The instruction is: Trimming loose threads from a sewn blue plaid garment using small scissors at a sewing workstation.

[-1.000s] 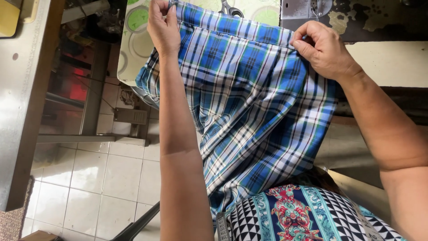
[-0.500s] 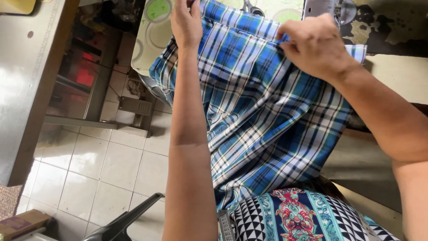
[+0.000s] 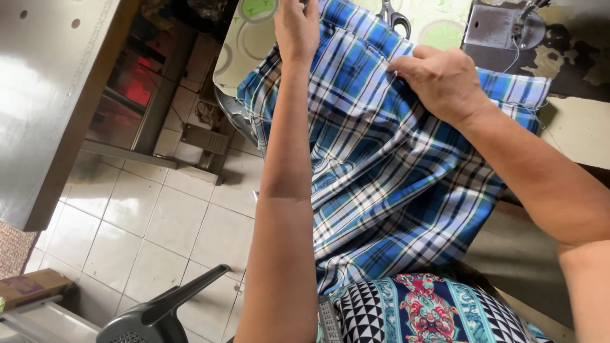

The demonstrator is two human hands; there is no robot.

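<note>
A blue, white and green plaid cloth (image 3: 387, 184) hangs from the table edge down over my lap. My left hand (image 3: 296, 28) grips its upper edge at the top of the view. My right hand (image 3: 441, 79) is closed on the cloth's top edge further right, pinching a fold. Scissors (image 3: 393, 14) lie just beyond the cloth on a table cover (image 3: 445, 25) with green circles. A sewing machine's metal plate and needle (image 3: 508, 25) sit right of my right hand.
A grey metal table (image 3: 57, 95) stands at the left over a white tiled floor (image 3: 171, 222). A dark plastic handle (image 3: 171, 305) rises at the bottom. A cardboard box (image 3: 32, 286) is at the lower left. Patterned clothing (image 3: 419, 311) covers my lap.
My right hand has slid left along the cloth's top edge, closer to my left hand. The view has shifted, and the cloth is bunched more between the hands.
</note>
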